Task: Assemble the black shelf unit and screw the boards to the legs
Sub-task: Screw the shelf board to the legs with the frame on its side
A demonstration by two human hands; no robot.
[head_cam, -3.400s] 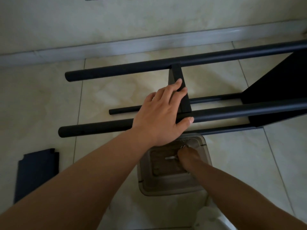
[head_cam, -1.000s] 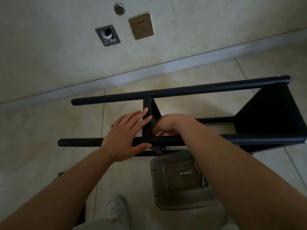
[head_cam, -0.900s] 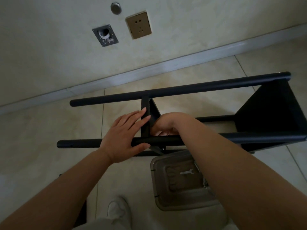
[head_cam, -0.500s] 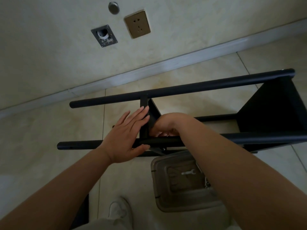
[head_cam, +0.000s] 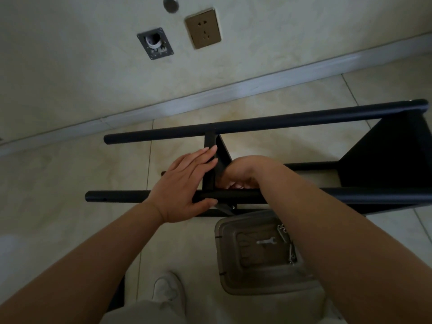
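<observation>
While the black shelf unit [head_cam: 383, 160] lies on its side on the floor [head_cam: 70, 183], the left hand [head_cam: 184, 185] presses flat, fingers straight, steadying the middle board [head_cam: 211, 160] against the near leg [head_cam: 121, 197]. Behind that leg the right hand [head_cam: 245, 171] curls at the joint, likely seating a screw, its grasp hidden. Spare screws [head_cam: 284, 232] wait in the tray [head_cam: 224, 260].

A pale tiled floor [head_cam: 70, 183] carried everything. The black shelf unit [head_cam: 292, 123] lay on its side on it, legs running parallel to the baseboard. Just in front sat a clear plastic bin [head_cam: 224, 272] holding a small wrench [head_cam: 266, 241] and screws [head_cam: 282, 231]. A white shoe [head_cam: 167, 288] rested on the tiles beside the bin.
</observation>
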